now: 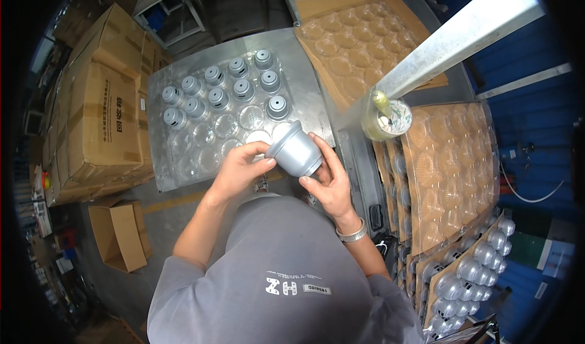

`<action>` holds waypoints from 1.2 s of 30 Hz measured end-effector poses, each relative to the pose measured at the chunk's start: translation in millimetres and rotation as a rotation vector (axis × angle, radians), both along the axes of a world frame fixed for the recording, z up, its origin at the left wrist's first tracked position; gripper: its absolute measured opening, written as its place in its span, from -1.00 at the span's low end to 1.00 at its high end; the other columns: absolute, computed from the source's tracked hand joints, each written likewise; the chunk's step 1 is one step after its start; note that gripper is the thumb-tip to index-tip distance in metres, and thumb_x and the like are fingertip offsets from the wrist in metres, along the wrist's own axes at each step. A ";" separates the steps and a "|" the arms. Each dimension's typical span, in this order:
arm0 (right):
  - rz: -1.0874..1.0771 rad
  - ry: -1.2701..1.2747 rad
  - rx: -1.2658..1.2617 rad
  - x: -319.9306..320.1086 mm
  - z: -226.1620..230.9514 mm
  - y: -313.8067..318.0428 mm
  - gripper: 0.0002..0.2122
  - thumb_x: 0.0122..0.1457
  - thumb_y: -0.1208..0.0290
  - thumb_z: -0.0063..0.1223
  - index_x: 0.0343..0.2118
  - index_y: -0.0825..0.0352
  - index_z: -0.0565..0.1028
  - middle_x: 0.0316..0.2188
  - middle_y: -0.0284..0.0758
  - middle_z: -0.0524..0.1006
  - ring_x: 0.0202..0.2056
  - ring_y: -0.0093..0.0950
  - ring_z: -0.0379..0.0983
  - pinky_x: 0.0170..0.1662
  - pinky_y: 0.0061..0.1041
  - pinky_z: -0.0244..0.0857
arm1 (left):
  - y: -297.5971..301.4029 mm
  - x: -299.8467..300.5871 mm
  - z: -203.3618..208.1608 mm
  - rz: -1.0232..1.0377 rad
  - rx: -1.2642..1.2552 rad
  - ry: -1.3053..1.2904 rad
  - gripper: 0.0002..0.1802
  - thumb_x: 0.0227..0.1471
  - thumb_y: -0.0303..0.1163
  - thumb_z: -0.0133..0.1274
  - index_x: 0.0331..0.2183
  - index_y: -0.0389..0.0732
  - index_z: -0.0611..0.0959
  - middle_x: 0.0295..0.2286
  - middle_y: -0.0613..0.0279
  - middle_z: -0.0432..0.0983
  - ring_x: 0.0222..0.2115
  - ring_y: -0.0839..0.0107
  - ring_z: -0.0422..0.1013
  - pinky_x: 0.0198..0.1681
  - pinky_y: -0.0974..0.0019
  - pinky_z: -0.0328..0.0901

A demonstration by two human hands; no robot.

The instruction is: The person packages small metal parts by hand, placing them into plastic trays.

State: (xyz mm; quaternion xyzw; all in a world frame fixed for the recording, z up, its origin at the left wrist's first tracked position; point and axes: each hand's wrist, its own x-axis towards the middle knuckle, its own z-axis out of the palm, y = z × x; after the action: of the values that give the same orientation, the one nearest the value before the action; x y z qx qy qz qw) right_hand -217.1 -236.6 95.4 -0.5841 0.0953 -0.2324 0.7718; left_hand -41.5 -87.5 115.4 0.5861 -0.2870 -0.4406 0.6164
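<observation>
Between my two hands, in front of my body, is a grey bell-shaped cup (296, 151), tilted on its side. My left hand (245, 168) grips its wide rim with thumb and fingers. Around the narrower end, my right hand (329, 180) has its fingers and thumb closed. Just beyond lies a clear plastic tray (204, 135) with round pockets on a metal table (308, 94). Several similar grey cups (244, 89) stand in the tray's far rows, small ends up, and the pockets nearer me hold none.
Taped cardboard boxes (109, 115) are stacked at left, with an open carton (120, 234) on the floor. A clear tray on cardboard (359, 36) lies at far right. Beside a pale metal post (463, 36), stacked trays (454, 167) lean at right, some loaded with grey parts (469, 271).
</observation>
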 end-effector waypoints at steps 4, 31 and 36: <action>0.015 0.021 0.152 0.6 0.4 1.2 -0.28 0.14 0.59 0.14 0.32 0.51 0.02 0.31 -0.06 0.10 0.31 -0.24 0.09 0.27 -0.27 0.14 | 0.4 1.5 6.3 -0.001 0.071 -0.067 -0.76 0.05 -0.54 0.16 -0.18 -0.34 0.65 -0.27 0.30 0.58 -0.23 0.55 0.42 -0.09 0.40 0.31; -1.418 0.409 -1.155 -226.2 215.1 -240.7 -0.35 -0.05 0.29 0.36 0.12 0.42 0.38 -0.01 -0.07 0.49 0.00 -0.25 0.46 0.08 -0.36 0.32 | -108.6 -87.3 15.2 -0.563 -0.210 -0.418 -0.75 -0.01 -0.54 0.10 -0.21 -0.37 0.65 -0.27 0.05 0.59 -0.21 0.21 0.50 -0.08 0.27 0.33; -1.197 0.711 -1.156 -219.7 141.5 -313.9 -0.32 -0.12 0.25 0.37 0.11 0.39 0.40 0.02 -0.04 0.47 0.06 -0.14 0.42 0.13 -0.29 0.30 | -115.3 -84.9 1.4 -0.536 -0.156 -0.529 -0.73 -0.02 -0.61 0.09 -0.19 -0.36 0.64 -0.29 0.10 0.61 -0.23 0.26 0.52 -0.10 0.29 0.36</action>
State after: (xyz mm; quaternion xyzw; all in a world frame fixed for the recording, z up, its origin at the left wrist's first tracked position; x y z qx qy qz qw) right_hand -436.8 -550.5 236.9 -0.7710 0.4841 -0.4124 0.0332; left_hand -126.4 -202.8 116.8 0.5352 -0.6118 -0.3965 0.4266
